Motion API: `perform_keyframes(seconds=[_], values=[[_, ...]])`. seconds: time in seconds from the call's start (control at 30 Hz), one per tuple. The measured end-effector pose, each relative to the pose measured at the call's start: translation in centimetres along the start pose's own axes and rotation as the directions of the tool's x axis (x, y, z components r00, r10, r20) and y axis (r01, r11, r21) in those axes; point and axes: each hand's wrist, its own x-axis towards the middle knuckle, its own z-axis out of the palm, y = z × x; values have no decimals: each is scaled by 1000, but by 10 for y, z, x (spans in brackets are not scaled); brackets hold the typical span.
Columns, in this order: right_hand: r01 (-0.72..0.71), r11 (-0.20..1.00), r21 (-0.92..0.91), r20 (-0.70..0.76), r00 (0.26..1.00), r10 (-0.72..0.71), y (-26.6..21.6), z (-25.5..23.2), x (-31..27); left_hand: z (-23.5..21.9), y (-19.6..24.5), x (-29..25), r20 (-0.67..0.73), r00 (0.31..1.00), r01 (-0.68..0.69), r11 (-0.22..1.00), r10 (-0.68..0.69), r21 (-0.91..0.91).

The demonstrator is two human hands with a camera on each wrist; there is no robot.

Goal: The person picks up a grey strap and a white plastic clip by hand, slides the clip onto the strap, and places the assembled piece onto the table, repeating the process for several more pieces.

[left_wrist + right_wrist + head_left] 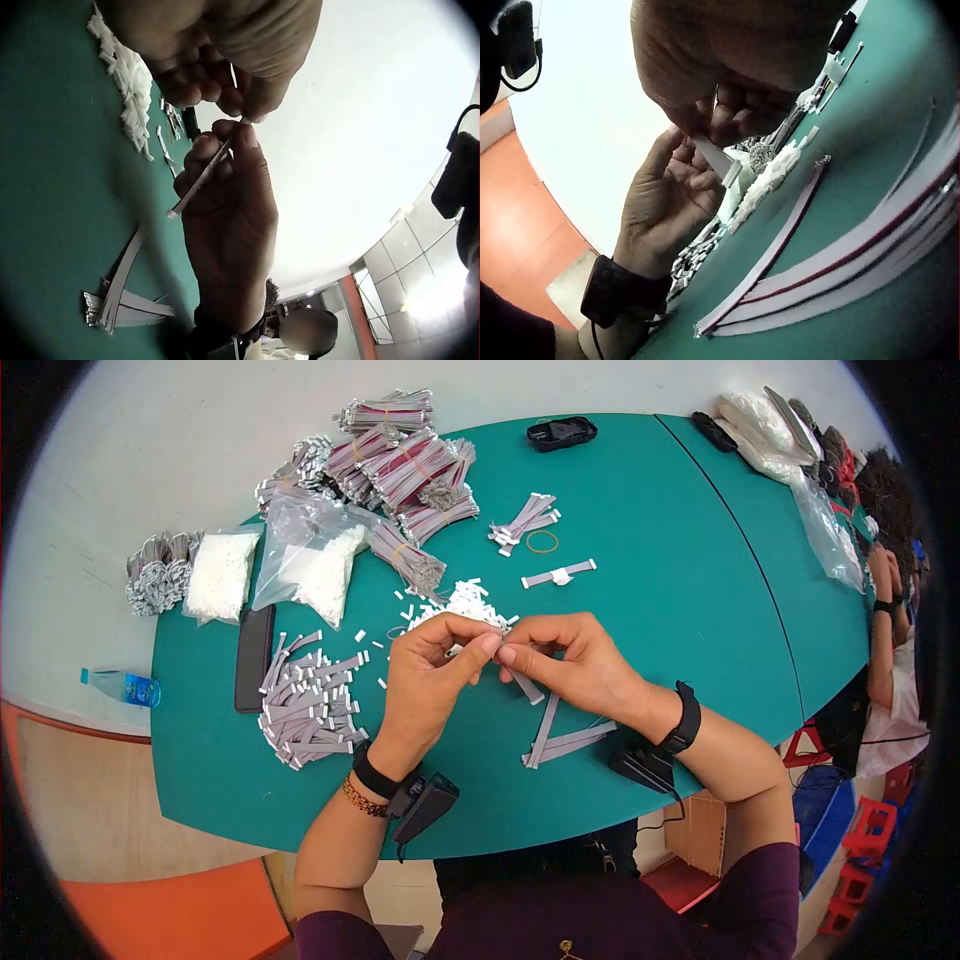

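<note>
My left hand [425, 675] and right hand [590, 668] meet fingertip to fingertip over the table, both pinching one end of a short grey ribbon cable [527, 687]. The cable's free end, tipped with a white connector, slants down beneath the right hand; in the left wrist view the strip [201, 180] lies along the right palm. Fingertips hide the pinched end. Just beyond the hands is a heap of small white plastic pieces [468, 600]. A few loose ribbon cables [570, 742] lie near the right wrist. Left of the left hand spreads a pile of cables with white ends [310, 700].
Bundled ribbon cables [405, 460] are stacked at the back left, beside bags of white pieces [222, 575]. A dark flat case [254, 660] and a bottle [122, 687] are at the left. Another person's arm [882, 630] reaches in at far right.
</note>
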Motion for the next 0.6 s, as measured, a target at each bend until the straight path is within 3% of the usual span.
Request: perform_keyframes(seconds=[0.23, 0.6], values=[[43, 995, -91, -32, 998, -46, -1, -2, 0, 1, 1, -1, 4, 1000, 12, 999, -12, -36], [57, 995, -82, -47, 997, -61, 2, -3, 0, 1, -2, -1, 6, 1000, 27, 996, -26, -87]])
